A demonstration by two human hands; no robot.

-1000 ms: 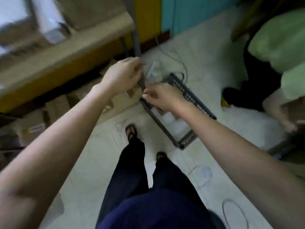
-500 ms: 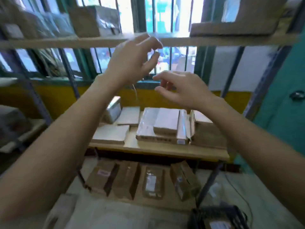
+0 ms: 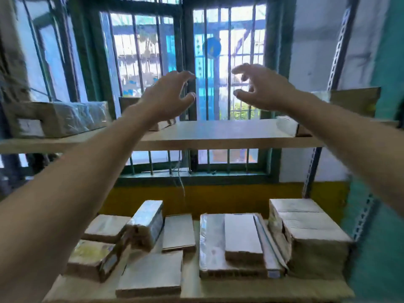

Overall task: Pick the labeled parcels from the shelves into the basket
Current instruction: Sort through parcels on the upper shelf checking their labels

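Both arms are stretched out and raised in front of the upper shelf [image 3: 218, 134]. My left hand [image 3: 168, 96] hovers above the shelf board with loosely curved fingers and holds nothing. My right hand [image 3: 260, 88] hangs beside it in the same way, also holding nothing. A brown parcel [image 3: 161, 125] sits on that shelf partly hidden behind my left hand. Further parcels lie at the shelf's left end [image 3: 56, 119] and right end [image 3: 349, 101]. The lower shelf [image 3: 192, 287] carries several cardboard parcels, among them a wide taped one [image 3: 212, 243]. The basket is out of view.
A barred green-framed window [image 3: 185, 62] fills the wall behind the shelves. A slotted metal upright [image 3: 314, 167] stands at the shelf's right side, with a teal wall [image 3: 384, 149] beyond it. A thin cord [image 3: 181, 182] dangles below the window sill.
The view swung up from the floor and basket to the shelves. Both hands rose from the basket to the upper shelf and spread a little apart, holding nothing.
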